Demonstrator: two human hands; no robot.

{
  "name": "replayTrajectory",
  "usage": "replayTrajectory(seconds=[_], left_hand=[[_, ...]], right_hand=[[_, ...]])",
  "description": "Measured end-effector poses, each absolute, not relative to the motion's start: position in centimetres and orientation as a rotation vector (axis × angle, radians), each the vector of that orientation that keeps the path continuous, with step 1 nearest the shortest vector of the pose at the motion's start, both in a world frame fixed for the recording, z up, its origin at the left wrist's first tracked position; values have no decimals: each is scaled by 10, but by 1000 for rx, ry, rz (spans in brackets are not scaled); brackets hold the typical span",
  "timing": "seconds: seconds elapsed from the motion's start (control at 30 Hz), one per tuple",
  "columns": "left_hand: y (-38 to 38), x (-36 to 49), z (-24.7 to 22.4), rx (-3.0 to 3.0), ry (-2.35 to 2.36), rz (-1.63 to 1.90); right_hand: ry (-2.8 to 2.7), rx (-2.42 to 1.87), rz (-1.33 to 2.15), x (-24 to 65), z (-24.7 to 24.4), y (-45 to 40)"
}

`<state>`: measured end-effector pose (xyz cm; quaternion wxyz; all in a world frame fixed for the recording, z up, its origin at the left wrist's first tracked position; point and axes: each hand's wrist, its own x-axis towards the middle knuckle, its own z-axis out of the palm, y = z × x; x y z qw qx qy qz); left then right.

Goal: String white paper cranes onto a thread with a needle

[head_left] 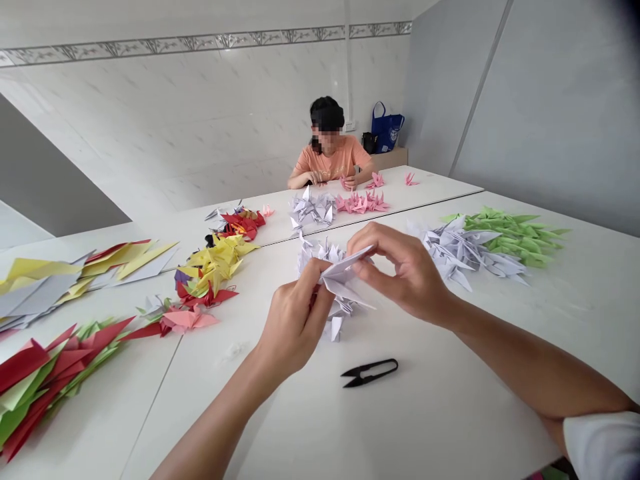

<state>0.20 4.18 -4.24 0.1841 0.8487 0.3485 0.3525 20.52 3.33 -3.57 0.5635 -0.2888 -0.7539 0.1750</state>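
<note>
Hiding parts of white paper (343, 272): fingers (311, 280)

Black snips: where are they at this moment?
In the head view, the black snips lie on the white table, just right of centre and lower in the picture than the folded white paper held by the left hand and right hand.

Single head-worn view. Looks forward and down over white table (450, 407); left hand (299, 319), right hand (406, 268) close, mid-frame. Person (331, 160) opposite, farther off; pale wall (200, 127) behind, grey panel (555, 120) right.
</note>
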Motion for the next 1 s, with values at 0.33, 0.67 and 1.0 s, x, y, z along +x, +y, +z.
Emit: replayTrajectory(seconds=[0.33, 0.67, 1.0], left_hand=[[62, -1, -45, 2291, 963, 605], [90, -2, -92, 2369, 996, 280], [98, 2, -100, 2346, 1132, 676]], right_hand=[[-1075, -527, 685, 242, -12, 46], [-555, -449, 521, 294, 32, 26], [-1134, -582, 699, 259, 6, 38]])
